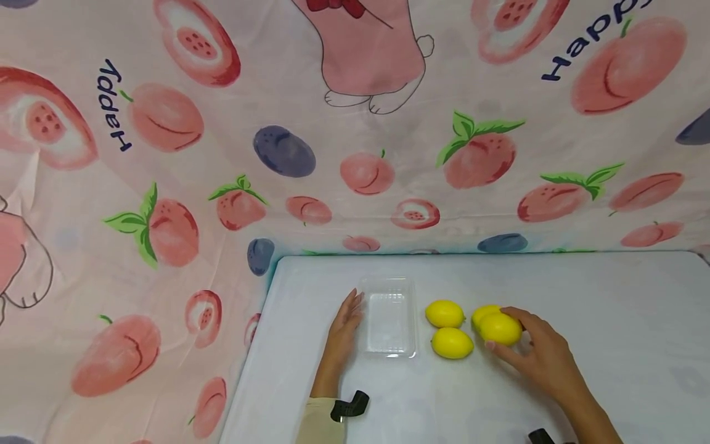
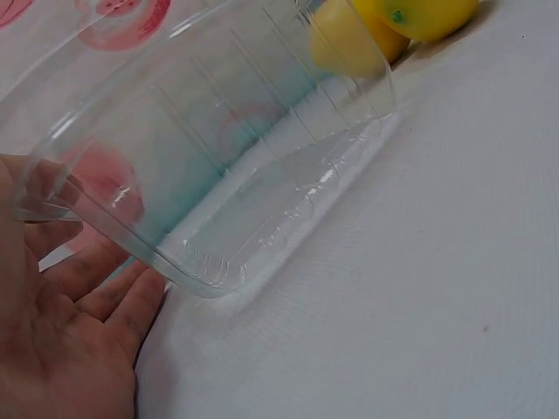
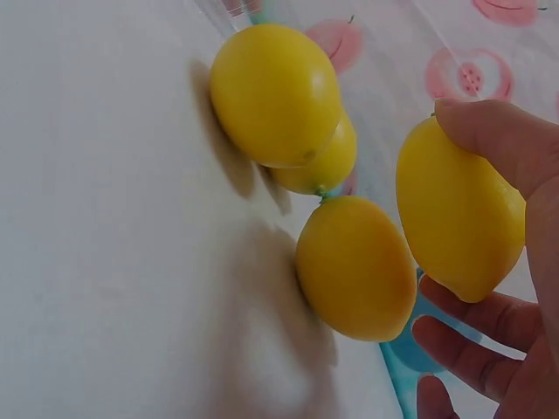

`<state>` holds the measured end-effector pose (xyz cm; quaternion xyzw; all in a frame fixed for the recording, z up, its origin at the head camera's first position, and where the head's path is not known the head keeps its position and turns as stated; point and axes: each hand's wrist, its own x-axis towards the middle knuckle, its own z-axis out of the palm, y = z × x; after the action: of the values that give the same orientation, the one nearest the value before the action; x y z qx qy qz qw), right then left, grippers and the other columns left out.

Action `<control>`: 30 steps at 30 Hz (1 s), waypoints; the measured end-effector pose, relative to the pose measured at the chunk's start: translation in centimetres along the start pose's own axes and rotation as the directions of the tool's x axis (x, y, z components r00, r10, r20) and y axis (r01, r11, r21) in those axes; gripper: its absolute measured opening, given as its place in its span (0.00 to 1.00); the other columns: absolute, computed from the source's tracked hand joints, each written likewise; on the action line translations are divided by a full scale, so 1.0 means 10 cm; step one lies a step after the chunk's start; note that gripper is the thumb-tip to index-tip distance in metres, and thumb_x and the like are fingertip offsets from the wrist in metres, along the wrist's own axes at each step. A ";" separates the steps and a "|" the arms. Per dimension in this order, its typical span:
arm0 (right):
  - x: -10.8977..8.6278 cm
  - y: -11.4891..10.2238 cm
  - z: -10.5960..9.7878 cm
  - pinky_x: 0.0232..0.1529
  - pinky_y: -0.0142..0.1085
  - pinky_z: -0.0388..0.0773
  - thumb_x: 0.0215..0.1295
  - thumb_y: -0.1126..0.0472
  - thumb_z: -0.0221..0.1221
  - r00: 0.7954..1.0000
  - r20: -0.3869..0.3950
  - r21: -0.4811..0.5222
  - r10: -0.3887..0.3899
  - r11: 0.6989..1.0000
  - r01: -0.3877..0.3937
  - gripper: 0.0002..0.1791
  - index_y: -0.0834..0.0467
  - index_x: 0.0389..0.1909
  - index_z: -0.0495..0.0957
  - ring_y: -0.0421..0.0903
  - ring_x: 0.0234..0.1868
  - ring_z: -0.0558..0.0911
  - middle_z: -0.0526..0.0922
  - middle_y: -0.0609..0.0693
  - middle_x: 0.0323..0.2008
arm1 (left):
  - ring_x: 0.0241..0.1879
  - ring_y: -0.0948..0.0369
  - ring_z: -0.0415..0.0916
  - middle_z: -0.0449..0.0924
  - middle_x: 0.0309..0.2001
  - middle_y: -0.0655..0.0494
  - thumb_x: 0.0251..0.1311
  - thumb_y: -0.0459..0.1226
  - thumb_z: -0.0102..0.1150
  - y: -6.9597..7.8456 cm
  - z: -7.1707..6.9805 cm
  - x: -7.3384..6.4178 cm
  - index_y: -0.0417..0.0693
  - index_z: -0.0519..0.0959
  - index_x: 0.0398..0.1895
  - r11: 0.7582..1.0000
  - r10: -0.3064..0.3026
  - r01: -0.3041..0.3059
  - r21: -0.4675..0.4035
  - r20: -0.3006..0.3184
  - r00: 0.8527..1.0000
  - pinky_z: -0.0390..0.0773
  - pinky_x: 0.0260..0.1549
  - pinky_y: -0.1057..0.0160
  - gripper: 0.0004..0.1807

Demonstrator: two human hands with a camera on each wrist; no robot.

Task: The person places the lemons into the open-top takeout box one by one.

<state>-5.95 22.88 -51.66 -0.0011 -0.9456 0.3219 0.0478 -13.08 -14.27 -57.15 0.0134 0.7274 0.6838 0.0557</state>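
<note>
Clear, ribbed plastic forms a rectangular, open-topped tray [image 1: 388, 317] on a white-covered table [image 1: 610, 357]. At the tray's left side is the person's left hand [image 1: 346, 324], its fingers extended and slightly parted against the wall, gripping nothing. Its forearm wears a beige sleeve [image 1: 320, 422] and a black wrist mount [image 1: 350, 406].

To the right of the tray, two yellow, oval lemons [image 1: 452, 343] lie just beside each other, one nearer the person than the other. Farther right of the tray, the right hand [image 1: 546, 351] pinches another yellow lemon [image 1: 502, 329] between thumb and fingertips, spread only as wide as the fruit; the lower fingers hang loose. A fourth yellow lemon [image 1: 481, 312] shows partly hidden behind the held one.

Beyond the tray and to its left hangs pale pink fabric [image 1: 344, 132] printed with red and dark blue fruit. Dark blue lettering on it reads "Happy" [image 1: 113, 106], turned nearly on end, well left of the tray; a second, slanting "Happy" [image 1: 598, 38] sits high to the tray's right, cropped by the upper edge.
</note>
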 end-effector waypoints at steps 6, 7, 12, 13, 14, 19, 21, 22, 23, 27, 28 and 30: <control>0.05 -0.09 -0.06 0.50 0.64 0.79 0.56 0.36 0.71 0.999 -0.017 0.004 -0.029 1.000 0.029 0.42 0.55 0.66 0.72 0.63 0.59 0.76 0.78 0.62 0.63 | 0.78 0.53 0.58 0.65 0.77 0.54 0.77 0.36 0.46 0.01 0.01 0.01 0.55 0.58 0.80 1.000 -0.013 0.013 0.009 -0.011 1.000 0.55 0.78 0.45 0.31; 0.06 -0.11 -0.06 0.49 0.64 0.79 0.56 0.36 0.71 0.999 -0.017 0.006 -0.034 0.999 0.034 0.42 0.55 0.66 0.72 0.63 0.59 0.76 0.78 0.62 0.62 | 0.78 0.54 0.58 0.65 0.76 0.55 0.77 0.36 0.47 0.01 0.01 0.01 0.55 0.59 0.80 1.000 -0.015 0.015 0.007 -0.011 1.000 0.56 0.78 0.46 0.31; 0.13 -0.20 -0.03 0.48 0.61 0.80 0.57 0.37 0.71 0.997 -0.031 0.036 -0.067 0.997 0.068 0.41 0.55 0.66 0.73 0.61 0.59 0.76 0.78 0.60 0.62 | 0.78 0.53 0.59 0.66 0.76 0.54 0.77 0.37 0.47 0.03 0.02 0.02 0.54 0.58 0.80 1.000 -0.004 0.004 0.016 -0.007 1.000 0.56 0.77 0.46 0.31; 0.15 -0.22 -0.02 0.49 0.60 0.80 0.57 0.37 0.71 0.996 -0.037 0.044 -0.077 0.996 0.079 0.41 0.55 0.65 0.73 0.60 0.59 0.76 0.79 0.59 0.62 | 0.78 0.53 0.59 0.66 0.76 0.54 0.77 0.36 0.47 0.03 0.02 0.02 0.54 0.58 0.80 1.000 -0.003 0.003 0.017 -0.007 1.000 0.56 0.77 0.46 0.31; 0.17 -0.24 0.00 0.49 0.60 0.79 0.57 0.38 0.72 0.995 -0.043 0.052 -0.087 0.995 0.089 0.40 0.55 0.65 0.74 0.60 0.59 0.76 0.79 0.59 0.62 | 0.78 0.53 0.59 0.66 0.76 0.54 0.77 0.36 0.46 0.03 0.02 0.02 0.53 0.58 0.80 1.000 -0.002 0.002 0.018 -0.008 1.000 0.56 0.77 0.46 0.31; 0.25 -0.34 0.07 0.56 0.63 0.76 0.57 0.39 0.72 0.992 -0.053 0.096 -0.118 0.988 0.123 0.39 0.54 0.65 0.74 0.59 0.60 0.76 0.79 0.58 0.62 | 0.77 0.53 0.60 0.65 0.76 0.54 0.77 0.35 0.46 0.02 0.02 0.02 0.54 0.58 0.81 1.000 -0.009 0.010 0.016 -0.010 1.000 0.56 0.77 0.46 0.31; 0.29 -0.37 0.09 0.58 0.65 0.75 0.57 0.39 0.72 0.991 -0.053 0.116 -0.124 0.985 0.129 0.39 0.53 0.65 0.74 0.59 0.60 0.76 0.79 0.57 0.62 | 0.77 0.53 0.60 0.65 0.76 0.54 0.77 0.35 0.46 0.02 0.02 0.02 0.54 0.58 0.81 1.000 -0.009 0.009 0.014 -0.010 1.000 0.57 0.77 0.46 0.31; 0.31 -0.39 0.11 0.58 0.65 0.75 0.57 0.39 0.72 0.991 -0.051 0.126 -0.127 0.983 0.133 0.38 0.53 0.65 0.74 0.58 0.60 0.76 0.79 0.57 0.62 | 0.77 0.53 0.60 0.65 0.76 0.54 0.77 0.35 0.46 0.01 0.01 0.02 0.55 0.58 0.81 1.000 -0.009 0.009 0.014 -0.009 1.000 0.57 0.77 0.46 0.31; 0.32 -0.41 0.12 0.58 0.65 0.74 0.57 0.39 0.72 0.990 -0.048 0.136 -0.132 0.981 0.137 0.38 0.53 0.65 0.74 0.58 0.59 0.76 0.79 0.56 0.62 | 0.77 0.53 0.60 0.65 0.76 0.53 0.77 0.35 0.46 0.01 0.01 0.02 0.54 0.58 0.81 1.000 -0.005 0.005 0.013 -0.008 1.000 0.57 0.77 0.45 0.31; 0.40 -0.48 0.20 0.58 0.63 0.77 0.56 0.40 0.73 0.986 -0.048 0.167 -0.157 0.972 0.163 0.38 0.52 0.64 0.75 0.56 0.58 0.78 0.80 0.55 0.61 | 0.77 0.53 0.60 0.66 0.76 0.53 0.77 0.36 0.46 0.00 0.01 0.02 0.55 0.58 0.80 1.000 -0.006 0.006 0.009 -0.009 1.000 0.57 0.77 0.46 0.31; 0.42 -0.49 0.22 0.58 0.63 0.77 0.56 0.40 0.73 0.986 -0.046 0.173 -0.161 0.971 0.167 0.38 0.52 0.64 0.75 0.56 0.58 0.78 0.80 0.55 0.61 | 0.77 0.53 0.60 0.66 0.76 0.54 0.77 0.36 0.46 0.00 0.01 0.02 0.55 0.58 0.80 1.000 -0.006 0.007 0.012 -0.010 1.000 0.56 0.77 0.45 0.31; 0.45 -0.51 0.27 0.57 0.62 0.78 0.56 0.39 0.73 0.986 -0.041 0.178 -0.164 0.969 0.169 0.38 0.51 0.64 0.75 0.55 0.59 0.79 0.80 0.54 0.62 | 0.78 0.53 0.59 0.66 0.76 0.54 0.77 0.36 0.47 0.00 0.01 0.02 0.55 0.58 0.80 1.000 -0.010 0.010 0.010 -0.013 1.000 0.56 0.77 0.45 0.31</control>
<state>-10.51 17.32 -50.28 0.0786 -0.9084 0.4014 0.0869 -13.30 -14.19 -57.17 0.0055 0.7311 0.6801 0.0543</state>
